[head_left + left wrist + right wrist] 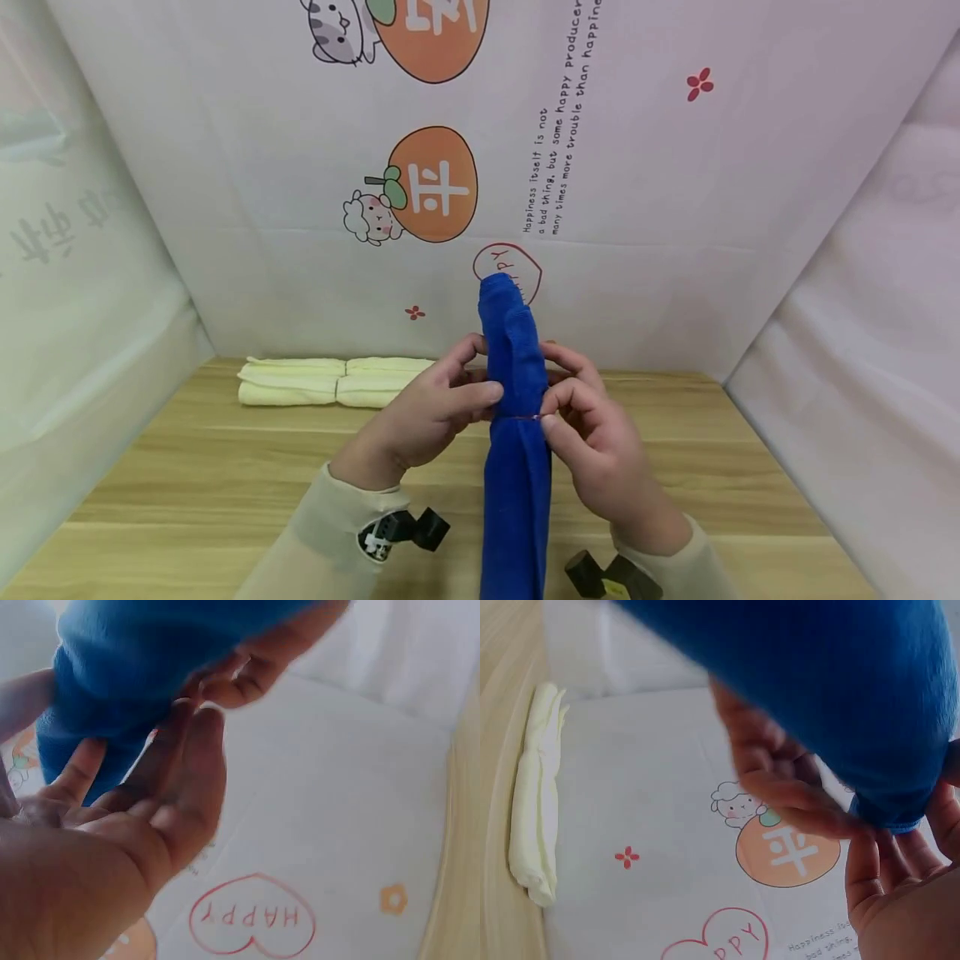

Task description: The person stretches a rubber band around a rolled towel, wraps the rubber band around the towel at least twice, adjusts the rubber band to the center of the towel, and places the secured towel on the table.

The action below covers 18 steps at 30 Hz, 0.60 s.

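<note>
A rolled blue towel (516, 500) stands lengthwise between both hands, its far end raised against the back cloth. Around its middle runs a thin reddish tie (517, 417), drawn in so the towel narrows there. My left hand (431, 404) grips the roll from the left, thumb on top and fingers around the far side. At the towel's right edge, my right hand (600, 442) pinches the tie between thumb and forefinger. In the left wrist view the blue towel (150, 660) covers part of the fingers; the tie is mostly hidden there.
A pale yellow rolled towel (292, 383), tied around its middle, lies at the back left of the wooden table (187, 500). White printed cloth (637, 275) rises behind the table, with more white cloth at both sides.
</note>
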Tool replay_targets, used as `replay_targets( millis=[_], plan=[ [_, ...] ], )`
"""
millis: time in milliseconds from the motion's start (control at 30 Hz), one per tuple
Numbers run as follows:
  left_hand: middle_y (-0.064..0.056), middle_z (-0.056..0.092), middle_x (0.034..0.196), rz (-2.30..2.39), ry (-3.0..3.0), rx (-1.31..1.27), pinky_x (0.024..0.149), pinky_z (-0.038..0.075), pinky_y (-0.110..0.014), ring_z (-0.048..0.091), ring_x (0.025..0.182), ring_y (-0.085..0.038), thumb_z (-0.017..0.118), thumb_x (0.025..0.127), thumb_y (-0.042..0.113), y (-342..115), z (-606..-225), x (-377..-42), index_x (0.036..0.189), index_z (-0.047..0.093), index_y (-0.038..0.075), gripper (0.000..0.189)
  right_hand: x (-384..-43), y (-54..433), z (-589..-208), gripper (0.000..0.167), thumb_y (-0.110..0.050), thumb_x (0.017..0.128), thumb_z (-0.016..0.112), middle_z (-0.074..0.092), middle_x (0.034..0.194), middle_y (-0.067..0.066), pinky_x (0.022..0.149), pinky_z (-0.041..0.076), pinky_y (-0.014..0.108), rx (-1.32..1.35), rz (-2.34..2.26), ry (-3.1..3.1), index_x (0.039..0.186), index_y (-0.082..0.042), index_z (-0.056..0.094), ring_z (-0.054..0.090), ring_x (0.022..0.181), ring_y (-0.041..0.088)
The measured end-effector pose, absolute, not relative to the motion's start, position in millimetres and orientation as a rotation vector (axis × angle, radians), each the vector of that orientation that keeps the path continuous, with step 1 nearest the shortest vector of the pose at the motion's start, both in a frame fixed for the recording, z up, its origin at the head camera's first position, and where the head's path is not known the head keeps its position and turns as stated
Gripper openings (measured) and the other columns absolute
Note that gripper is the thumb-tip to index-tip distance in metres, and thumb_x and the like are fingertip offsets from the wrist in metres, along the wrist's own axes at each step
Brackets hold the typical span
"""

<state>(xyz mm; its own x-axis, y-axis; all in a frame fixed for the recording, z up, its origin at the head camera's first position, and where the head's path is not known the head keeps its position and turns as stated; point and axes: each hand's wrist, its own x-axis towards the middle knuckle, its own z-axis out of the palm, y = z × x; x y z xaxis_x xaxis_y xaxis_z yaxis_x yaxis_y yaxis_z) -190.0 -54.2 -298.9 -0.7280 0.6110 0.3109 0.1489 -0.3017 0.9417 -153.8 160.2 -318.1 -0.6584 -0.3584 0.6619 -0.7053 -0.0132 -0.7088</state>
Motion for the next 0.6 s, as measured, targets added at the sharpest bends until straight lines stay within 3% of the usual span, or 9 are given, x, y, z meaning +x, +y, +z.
replay_targets(
  millis=[100, 267, 433, 600],
  plan=[
    [-0.021, 0.062, 0.117, 2.149, 1.570, 0.907, 0.090, 0.050, -0.040, 0.063, 0.101, -0.028, 0.062, 0.099, 0.012, -55, -299, -191, 0.125, 0.041, 0.008, 0.034, -153, 159, -317, 0.020, 0.012, 0.095, 0.050, 0.032, 0.152, 0.011, 0.100, 0.045, 0.033, 1.090, 1.641, -2.015, 0.093, -0.005, 0.058, 0.045, 0.127, 0.035],
    [-0.019, 0.064, 0.119, 2.162, 1.791, 0.762, 0.093, 0.051, -0.042, 0.062, 0.106, -0.030, 0.068, 0.095, 0.013, -55, -297, -192, 0.134, 0.049, 0.001, 0.045, -150, 151, -315, 0.024, 0.010, 0.085, 0.064, 0.047, 0.143, 0.005, 0.098, 0.043, 0.028, 0.917, 1.264, -2.031, 0.089, -0.014, 0.066, 0.052, 0.118, 0.025],
    [-0.019, 0.064, 0.117, 2.128, 1.914, 0.732, 0.094, 0.050, -0.044, 0.062, 0.106, -0.032, 0.067, 0.097, 0.018, -55, -296, -190, 0.131, 0.058, -0.004, 0.041, -150, 145, -311, 0.013, 0.004, 0.080, 0.072, 0.056, 0.131, 0.015, 0.088, 0.045, 0.034, 0.909, 1.008, -1.906, 0.085, -0.008, 0.074, 0.052, 0.117, 0.034],
    [-0.012, 0.065, 0.115, 2.077, 2.131, 0.631, 0.087, 0.055, -0.043, 0.065, 0.101, -0.029, 0.072, 0.094, 0.025, -51, -293, -185, 0.132, 0.060, 0.005, 0.044, -147, 141, -304, 0.006, -0.002, 0.077, 0.078, 0.056, 0.134, 0.015, 0.082, 0.043, 0.041, 0.865, 0.818, -1.931, 0.082, -0.006, 0.077, 0.050, 0.117, 0.034]
  ],
)
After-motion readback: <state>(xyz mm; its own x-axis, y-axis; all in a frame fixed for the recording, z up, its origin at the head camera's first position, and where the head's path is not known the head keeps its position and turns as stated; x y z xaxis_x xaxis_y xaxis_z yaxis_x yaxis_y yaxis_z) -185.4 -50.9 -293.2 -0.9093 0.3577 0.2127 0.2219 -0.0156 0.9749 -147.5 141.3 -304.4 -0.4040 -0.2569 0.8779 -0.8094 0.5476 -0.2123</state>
